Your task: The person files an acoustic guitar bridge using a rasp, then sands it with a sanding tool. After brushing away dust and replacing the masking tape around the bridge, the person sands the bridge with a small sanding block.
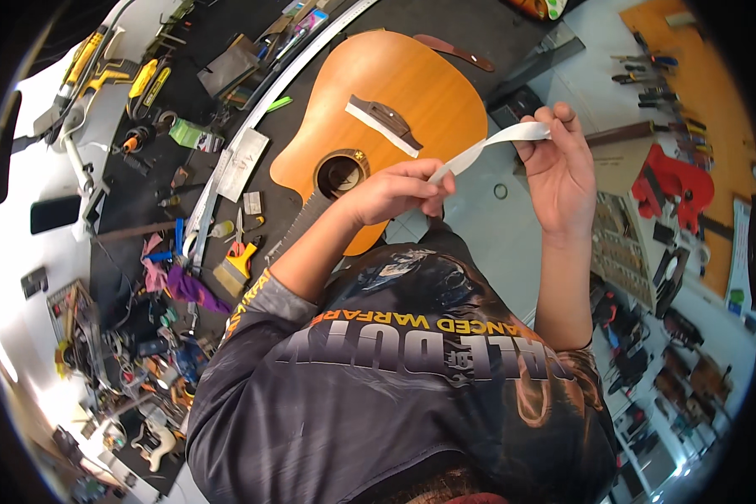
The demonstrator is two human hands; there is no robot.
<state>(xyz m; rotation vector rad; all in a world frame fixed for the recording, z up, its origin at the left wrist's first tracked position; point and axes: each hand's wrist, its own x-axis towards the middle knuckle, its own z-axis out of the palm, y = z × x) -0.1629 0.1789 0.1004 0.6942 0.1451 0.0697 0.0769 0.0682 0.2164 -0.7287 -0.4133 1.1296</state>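
Observation:
A strip of white tape (pixel 487 144) is stretched between my two hands, slightly twisted and curved. My left hand (pixel 395 191) pinches its lower left end, close to the edge of an acoustic guitar (pixel 433 80). The other end is held between the fingertips of my right hand (pixel 560 172), raised off to the right of the guitar. The guitar lies face up on the bench, its neck partly hidden behind my left forearm. A dark bridge (pixel 395 118) sits on its top, and another white strip (pixel 376 129) lies along the bridge's edge nearer the sound hole (pixel 341 174).
On the dark bench (pixel 487 25) at left lie scissors (pixel 239 225), a yellow-handled brush or scraper (pixel 238 262) and a flat metal plate (pixel 244 160). Left of these are power tools (pixel 113 71) and clutter. A red guitar body (pixel 674 186) and hand tools (pixel 651 63) are at right.

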